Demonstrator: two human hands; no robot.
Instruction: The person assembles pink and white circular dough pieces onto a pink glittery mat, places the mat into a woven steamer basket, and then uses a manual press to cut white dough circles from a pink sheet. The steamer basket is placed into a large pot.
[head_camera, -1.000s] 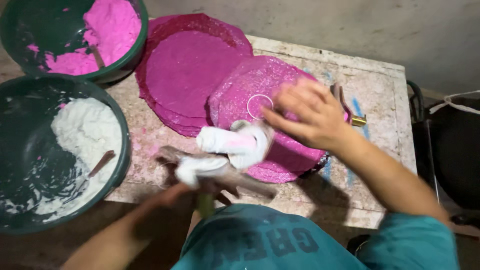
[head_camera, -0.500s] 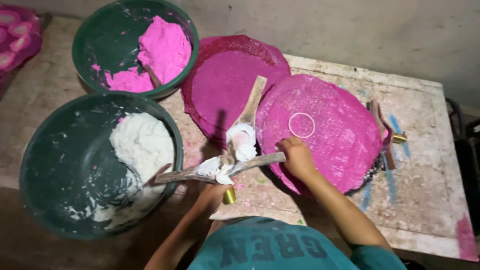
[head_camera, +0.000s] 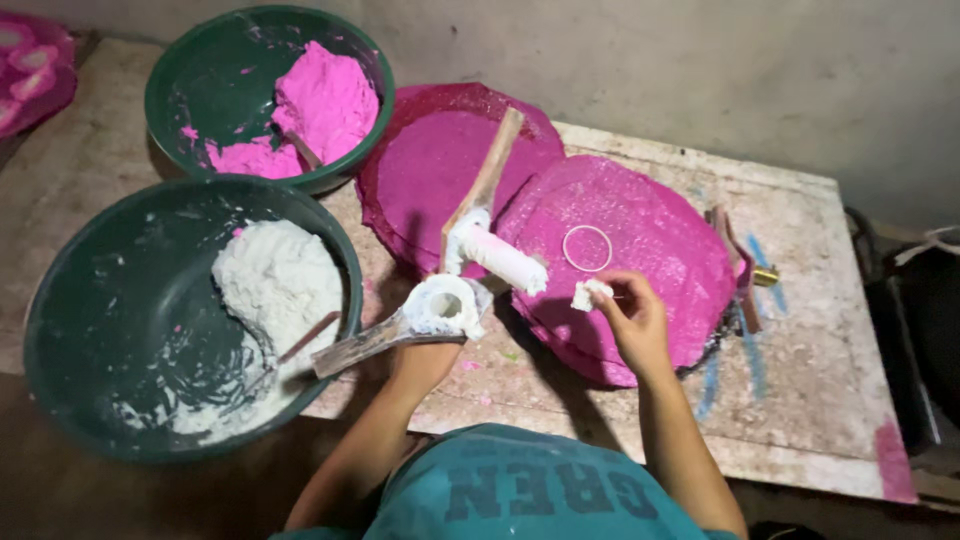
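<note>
My left hand (head_camera: 420, 365) grips a hinged wooden press (head_camera: 440, 308) caked in white dough, hinged apart. One handle (head_camera: 487, 178) points up over the mats and carries a white plunger (head_camera: 503, 260); the other (head_camera: 350, 348) reaches toward the left bowl. My right hand (head_camera: 628, 318) pinches a small lump of white dough (head_camera: 588, 293) just above the nearer round pink woven mat (head_camera: 650, 215). A thin white ring (head_camera: 587, 247) lies on that mat, a little beyond my fingers.
A second pink mat (head_camera: 430, 165) lies partly under the first. A green bowl (head_camera: 90, 330) of white dough (head_camera: 280, 275) stands at left, another bowl (head_camera: 190, 85) of pink dough (head_camera: 325, 100) behind it. A wooden stick (head_camera: 728, 250) and brass piece (head_camera: 765, 277) lie on the stained board (head_camera: 820, 340).
My right hand left the press and now holds a dough lump over the near mat. The press has swung apart, its upper handle raised. The camera view has shifted.
</note>
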